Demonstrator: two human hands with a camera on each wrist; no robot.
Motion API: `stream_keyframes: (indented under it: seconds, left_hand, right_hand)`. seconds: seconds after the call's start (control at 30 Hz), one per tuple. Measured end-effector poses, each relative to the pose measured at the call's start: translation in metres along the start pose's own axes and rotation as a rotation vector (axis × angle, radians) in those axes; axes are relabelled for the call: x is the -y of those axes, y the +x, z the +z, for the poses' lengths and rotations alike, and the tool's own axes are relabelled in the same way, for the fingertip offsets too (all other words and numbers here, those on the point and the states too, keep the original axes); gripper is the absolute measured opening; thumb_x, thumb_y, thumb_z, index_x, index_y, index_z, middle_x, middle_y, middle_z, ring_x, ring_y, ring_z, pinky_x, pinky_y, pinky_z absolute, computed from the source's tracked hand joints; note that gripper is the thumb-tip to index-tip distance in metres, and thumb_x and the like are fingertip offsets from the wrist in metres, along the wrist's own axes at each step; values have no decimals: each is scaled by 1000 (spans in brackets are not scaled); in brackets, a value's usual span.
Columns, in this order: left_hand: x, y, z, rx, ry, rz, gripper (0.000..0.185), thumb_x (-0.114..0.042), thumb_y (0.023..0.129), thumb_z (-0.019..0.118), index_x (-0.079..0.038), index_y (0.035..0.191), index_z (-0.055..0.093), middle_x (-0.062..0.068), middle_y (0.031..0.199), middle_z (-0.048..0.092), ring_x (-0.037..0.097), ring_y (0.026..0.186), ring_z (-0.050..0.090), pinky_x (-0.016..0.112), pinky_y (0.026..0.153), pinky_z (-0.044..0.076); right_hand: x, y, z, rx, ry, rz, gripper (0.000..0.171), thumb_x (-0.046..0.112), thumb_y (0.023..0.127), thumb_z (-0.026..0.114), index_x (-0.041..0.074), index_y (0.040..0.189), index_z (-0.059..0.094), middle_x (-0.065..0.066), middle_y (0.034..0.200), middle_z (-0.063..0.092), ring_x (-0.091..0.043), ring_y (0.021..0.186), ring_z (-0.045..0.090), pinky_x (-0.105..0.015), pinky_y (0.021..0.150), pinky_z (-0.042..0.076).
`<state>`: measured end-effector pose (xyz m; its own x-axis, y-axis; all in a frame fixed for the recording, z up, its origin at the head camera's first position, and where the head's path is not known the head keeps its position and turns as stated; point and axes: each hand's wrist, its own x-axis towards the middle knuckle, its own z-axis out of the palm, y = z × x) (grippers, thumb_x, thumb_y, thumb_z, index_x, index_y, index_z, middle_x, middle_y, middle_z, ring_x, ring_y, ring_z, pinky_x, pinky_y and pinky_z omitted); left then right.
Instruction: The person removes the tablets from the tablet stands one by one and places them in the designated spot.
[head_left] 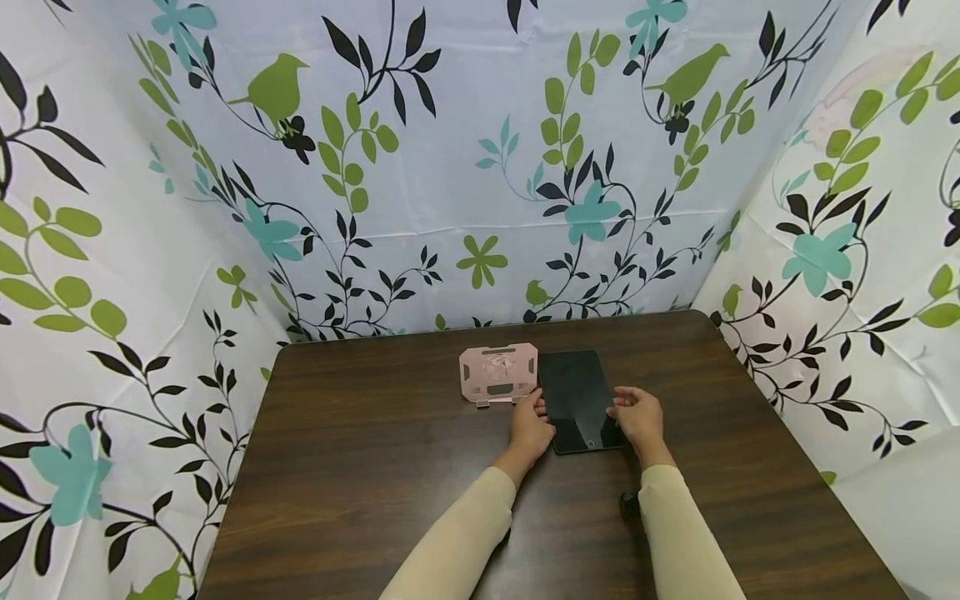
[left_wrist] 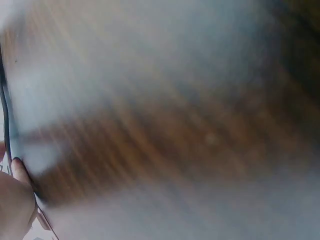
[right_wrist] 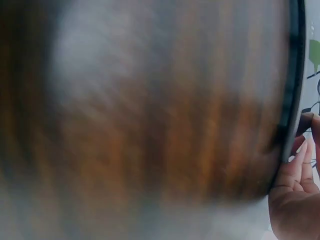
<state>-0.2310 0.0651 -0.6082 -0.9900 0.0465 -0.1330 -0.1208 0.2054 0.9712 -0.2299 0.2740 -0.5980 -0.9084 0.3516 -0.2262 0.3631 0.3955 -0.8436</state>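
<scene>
Head view: a dark tablet [head_left: 578, 400] lies flat on a brown wooden table [head_left: 360, 467], toward the far middle. The left hand [head_left: 530, 427] holds its left edge and the right hand [head_left: 639, 414] holds its right edge, fingers curled around the sides. Just left of the tablet, touching or nearly so, lies a pink stand [head_left: 498, 373]. A floral curtain [head_left: 480, 167] encloses the table. Both wrist views are blurred, showing fingertips [right_wrist: 300, 150] against the tablet's edge.

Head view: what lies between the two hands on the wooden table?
The black flat glass tablet lies between the left hand and right hand, each at one long edge.
</scene>
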Motion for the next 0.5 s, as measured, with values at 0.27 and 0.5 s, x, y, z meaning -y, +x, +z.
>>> stream_keyframes:
  seconds: [0.27, 0.5]
  left_hand:
    - [-1, -3, 5, -109, -36, -14, 85, 28, 69, 65, -4, 147, 54, 19, 121, 68, 29, 108, 69, 38, 84, 62]
    - [-3, -8, 11, -169, -12, 11, 80, 26, 68, 54, -2, 143, 58, 22, 127, 69, 31, 116, 67, 40, 93, 60]
  right_hand:
    - [-5, -6, 4, -33, -1, -32, 42, 9, 94, 70, 6, 136, 63, -19, 129, 68, -35, 118, 63, -47, 97, 53]
    - [-7, -8, 8, -85, -18, -68, 40, 8, 94, 71, 4, 133, 64, -19, 127, 70, -34, 115, 68, -49, 98, 55]
